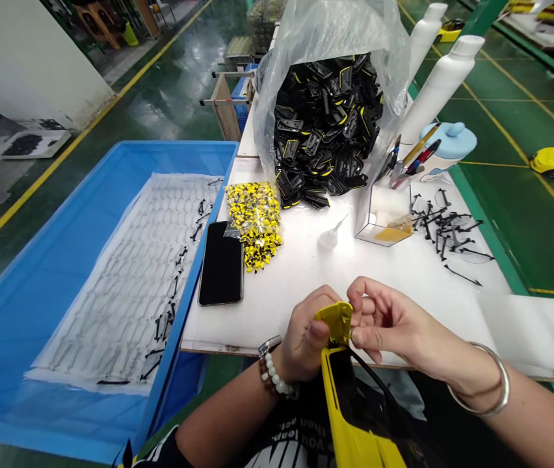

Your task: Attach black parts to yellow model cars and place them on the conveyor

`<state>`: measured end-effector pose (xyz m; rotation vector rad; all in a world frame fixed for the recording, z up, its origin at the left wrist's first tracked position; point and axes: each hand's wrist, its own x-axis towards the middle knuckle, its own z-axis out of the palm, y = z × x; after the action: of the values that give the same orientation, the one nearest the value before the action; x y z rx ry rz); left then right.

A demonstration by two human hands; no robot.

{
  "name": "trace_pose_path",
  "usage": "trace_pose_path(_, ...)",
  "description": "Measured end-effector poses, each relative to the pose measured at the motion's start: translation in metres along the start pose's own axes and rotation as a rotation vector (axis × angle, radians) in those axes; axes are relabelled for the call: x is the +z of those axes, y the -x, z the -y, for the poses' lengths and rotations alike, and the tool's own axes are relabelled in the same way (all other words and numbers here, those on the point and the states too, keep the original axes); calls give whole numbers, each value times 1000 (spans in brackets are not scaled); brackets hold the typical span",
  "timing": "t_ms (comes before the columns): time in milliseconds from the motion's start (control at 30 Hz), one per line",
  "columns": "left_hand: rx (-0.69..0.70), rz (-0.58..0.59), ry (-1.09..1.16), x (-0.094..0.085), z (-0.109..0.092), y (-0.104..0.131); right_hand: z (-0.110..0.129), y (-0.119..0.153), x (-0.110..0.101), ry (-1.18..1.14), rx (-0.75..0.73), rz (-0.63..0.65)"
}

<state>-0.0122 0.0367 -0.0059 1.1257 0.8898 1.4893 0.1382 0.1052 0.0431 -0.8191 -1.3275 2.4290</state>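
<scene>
Nearest the camera, just below the fingers of both hands, is a yellow toy car, its far end reaching up between them. Well to the left of the left fingers sits a blue bin; a white sheet lies in it, with slim black pieces along its right side. Closer to those fingers, on the counter, come a phone and small yellow-and-black bits. The left fingers are closed on a raised yellow panel at the car's end. Beyond both sets of fingers stand a dropper bottle and, farther off, a bag of black parts. The right fingers bend narrowly at the panel's right edge; whether they grip anything I cannot tell. Beyond and right of them are a clear box and loose black rods. For good work here, the left thumb should brace the panel near its base while the right fingertips press gently, since thin plastic could bend or crack if forced.
</scene>
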Motion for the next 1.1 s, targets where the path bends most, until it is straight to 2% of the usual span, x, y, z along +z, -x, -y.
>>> trace_pose_path(67,86,41,-4,-2,-1,-3,0,-3,-9,129,-36,-40)
trace_pose_path(133,149,119,-23,-4,-2,-5,-1,-12,-19,237,-101,-140)
trace_pose_path(233,241,249,-88,-8,-4,-6,-7,-35,-31,378,-193,-433)
trace_pose_path(300,289,282,-115,-9,-5,-6,-12,-52,-34,500,-225,-604)
trace_pose_path(367,307,273,-112,-10,-5,-6,-16,-66,-32,630,-226,-702)
trace_pose_path(500,327,233,-85,-7,-4,-4,-18,-85,-30,851,-240,-801)
trace_pose_path(633,327,158,-37,-1,-1,-4,-17,-98,-35,925,-265,-863)
trace_pose_path(733,277,145,-38,1,-1,-4,-16,-101,-37,863,-299,-885)
trace_pose_path(833,285,130,-11,1,-1,-5,-14,-92,-30,684,-373,-840)
trace_pose_path(967,286,146,-7,1,-3,-8,-10,-59,-20,301,-428,-727)
trace_pose_path(1100,283,156,-42,2,-5,-11,-4,-21,-22,-12,-498,-779)
